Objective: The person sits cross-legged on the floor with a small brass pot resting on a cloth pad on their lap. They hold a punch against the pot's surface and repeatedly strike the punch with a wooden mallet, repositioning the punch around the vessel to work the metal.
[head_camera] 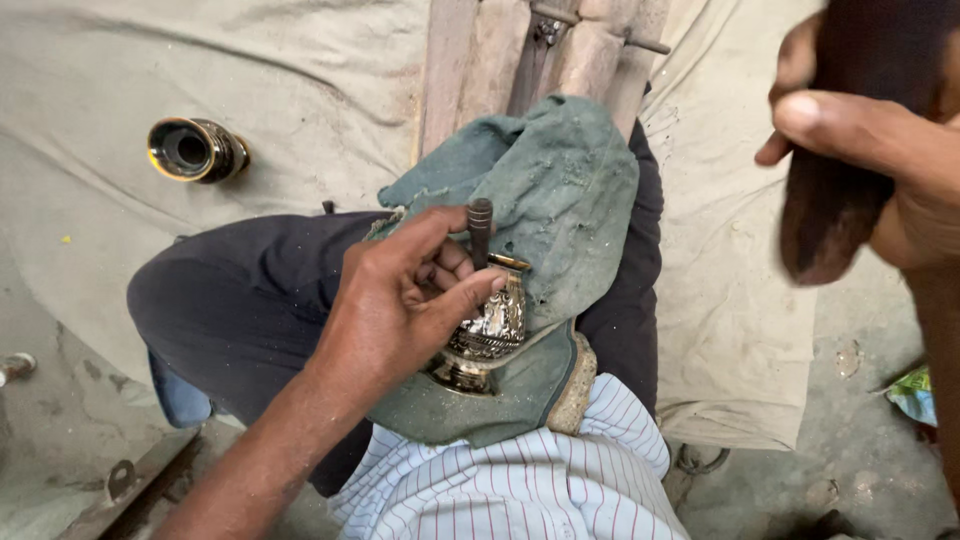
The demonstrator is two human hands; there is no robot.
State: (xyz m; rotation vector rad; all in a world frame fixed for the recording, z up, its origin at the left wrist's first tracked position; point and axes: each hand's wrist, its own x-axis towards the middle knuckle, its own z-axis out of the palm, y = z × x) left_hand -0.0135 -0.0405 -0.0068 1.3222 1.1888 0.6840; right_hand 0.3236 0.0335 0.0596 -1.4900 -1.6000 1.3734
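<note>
My left hand (400,300) pinning engraved silver-gold metal vase (490,330) on green cloth pad (560,190) over lap, fingers steadying dark steel punch (481,230) upright on vase rim. My right hand (860,150) raised far right, clenching dark wooden mallet (835,190).

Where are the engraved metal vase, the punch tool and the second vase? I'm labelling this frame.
engraved metal vase (492,330), head view, patterned belly.
punch tool (481,230), head view, dark shaft.
second vase (195,150), head view, open mouth rim.

A pale canvas sheet (300,90) covers the floor, with a dark brass-rimmed vessel (196,150) lying on it.
</note>
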